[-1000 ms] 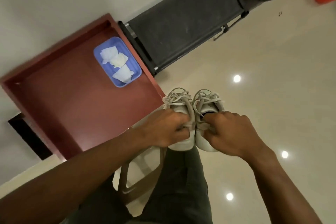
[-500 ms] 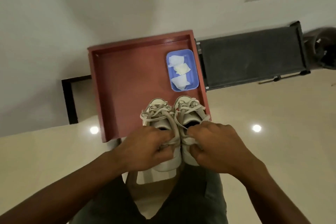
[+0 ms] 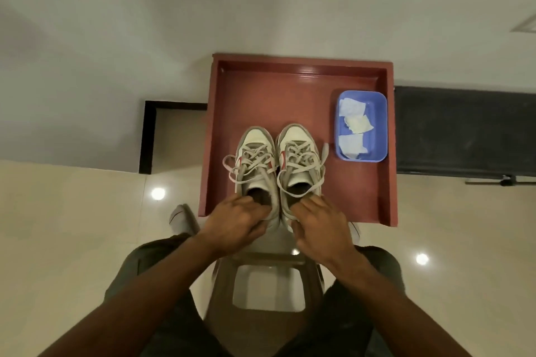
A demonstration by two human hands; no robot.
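Note:
Two white sneakers with grey laces and red side marks stand side by side, toes away from me, on the red-brown tray table (image 3: 290, 101). My left hand (image 3: 236, 222) grips the heel of the left sneaker (image 3: 255, 162), fingers curled into its opening. My right hand (image 3: 317, 223) holds the heel of the right sneaker (image 3: 300, 159), fingertips at the rim of its opening. Both heels are hidden under my hands.
A blue plastic tray (image 3: 380, 124) holding a few crumpled white wipes lies at the table's right side. A dark bench (image 3: 464, 136) stands to the right. A brown plastic stool (image 3: 266, 284) is between my knees. Glossy tiled floor (image 3: 72, 240) surrounds it.
The pair of sneakers was carried from over the floor onto the red-brown table and now rests on it; my view turned to face the table squarely.

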